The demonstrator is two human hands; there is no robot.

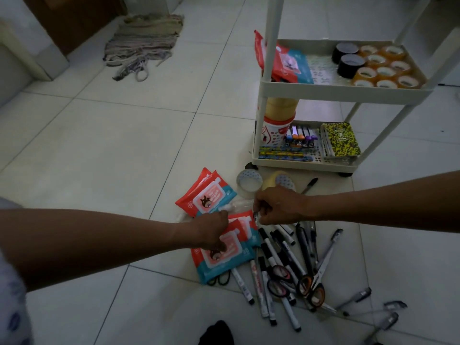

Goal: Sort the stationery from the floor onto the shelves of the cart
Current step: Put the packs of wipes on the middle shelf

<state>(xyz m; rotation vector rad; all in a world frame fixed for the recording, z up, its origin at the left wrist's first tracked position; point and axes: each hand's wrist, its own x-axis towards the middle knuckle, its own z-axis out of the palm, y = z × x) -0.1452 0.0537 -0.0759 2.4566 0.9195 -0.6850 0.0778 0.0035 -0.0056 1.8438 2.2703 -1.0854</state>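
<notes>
A pile of stationery lies on the tiled floor in front of the white cart (pixel 343 92). My left hand (pixel 211 232) reaches in from the left and grips the upper edge of a red-and-teal wipes pack (pixel 224 257). My right hand (pixel 278 207) pinches the capped end of a black-and-white marker (pixel 256 217) at the top of the marker heap (pixel 276 257). A second wipes pack (pixel 206 195) and a clear plastic item (pixel 236 205) lie just beyond my left hand. Two tape rolls (pixel 249 183) sit behind my right hand. Scissors (pixel 311 287) and pens lie among the markers.
The cart's middle shelf holds tape rolls (pixel 380 68) and a wipes pack (pixel 288 63); the bottom shelf holds pens, markers, a cup and a patterned notebook (pixel 341 138). A striped rag (pixel 146 43) lies far left. Loose pens (pixel 388 307) are scattered at right. A dark shape (pixel 216 332) shows at the bottom edge.
</notes>
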